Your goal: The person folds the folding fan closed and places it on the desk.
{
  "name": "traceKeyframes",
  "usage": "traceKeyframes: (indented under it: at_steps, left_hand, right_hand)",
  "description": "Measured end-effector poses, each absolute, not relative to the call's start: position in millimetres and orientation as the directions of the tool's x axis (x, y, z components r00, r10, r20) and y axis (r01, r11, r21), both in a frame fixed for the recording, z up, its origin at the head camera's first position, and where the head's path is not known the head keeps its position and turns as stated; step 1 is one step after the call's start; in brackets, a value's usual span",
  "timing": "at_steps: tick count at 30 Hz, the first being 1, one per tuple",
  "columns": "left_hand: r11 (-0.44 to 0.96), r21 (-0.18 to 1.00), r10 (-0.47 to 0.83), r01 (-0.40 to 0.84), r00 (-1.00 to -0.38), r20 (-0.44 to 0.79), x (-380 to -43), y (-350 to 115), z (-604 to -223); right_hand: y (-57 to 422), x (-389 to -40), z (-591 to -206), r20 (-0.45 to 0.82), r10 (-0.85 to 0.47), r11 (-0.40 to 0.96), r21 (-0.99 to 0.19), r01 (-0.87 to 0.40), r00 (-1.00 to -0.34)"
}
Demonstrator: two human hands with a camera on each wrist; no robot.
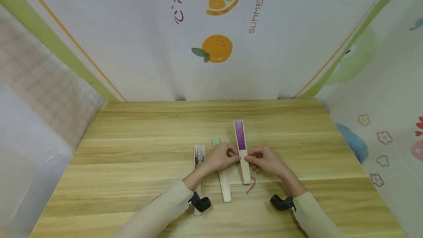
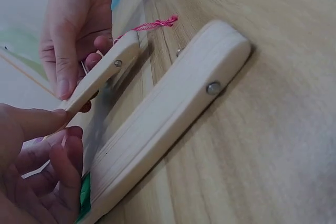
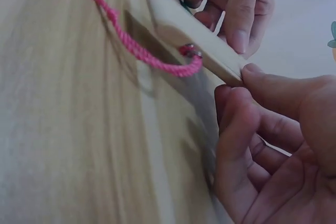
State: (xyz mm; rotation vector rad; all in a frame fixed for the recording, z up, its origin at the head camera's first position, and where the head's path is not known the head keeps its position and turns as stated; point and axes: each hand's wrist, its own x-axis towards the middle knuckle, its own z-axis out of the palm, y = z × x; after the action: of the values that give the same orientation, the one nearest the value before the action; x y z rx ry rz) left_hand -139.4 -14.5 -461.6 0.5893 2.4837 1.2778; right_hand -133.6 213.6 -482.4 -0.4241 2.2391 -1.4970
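Note:
A folded purple fan with pale wooden ribs is held between both hands, a pink cord hanging from its pivot end. My left hand pinches its left edge between thumb and fingers. From the other side my right hand pinches the right edge at about the same height. In the right wrist view the fan's pivot end stands above the table, its shadow below. Under the left hand lies a folded green fan, its middle partly hidden. Further left a folded black-and-white fan passes beneath the left forearm.
The wood-grain table reaches back to a white curtain printed with oranges. More printed cloth hangs along the right side. Each wrist carries a black camera mount.

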Motion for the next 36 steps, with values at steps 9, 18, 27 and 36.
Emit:
traceKeyframes:
  at_steps: [9,18,27,36]
  left_hand:
    - [0.580,0.780,0.475,0.237,-0.876,-0.087,-136,-5,-461]
    - [0.663,0.708,0.460,0.244,-0.879,-0.128,-130,-1,-462]
    - [0.709,0.652,0.460,0.270,-0.878,-0.136,-129,4,-462]
    - [0.667,0.689,0.479,0.284,-0.872,-0.104,-128,-1,-460]
  right_hand:
    - [218,-126,-483,-0.148,-0.451,0.401,-0.915,-0.051,-0.880]
    - [216,-120,-484,-0.148,-0.444,0.419,-0.906,-0.059,-0.884]
    - [218,-121,-483,-0.107,-0.435,0.500,-0.855,-0.141,-0.894]
    - [224,-121,-480,-0.084,-0.456,0.524,-0.830,-0.192,-0.886]
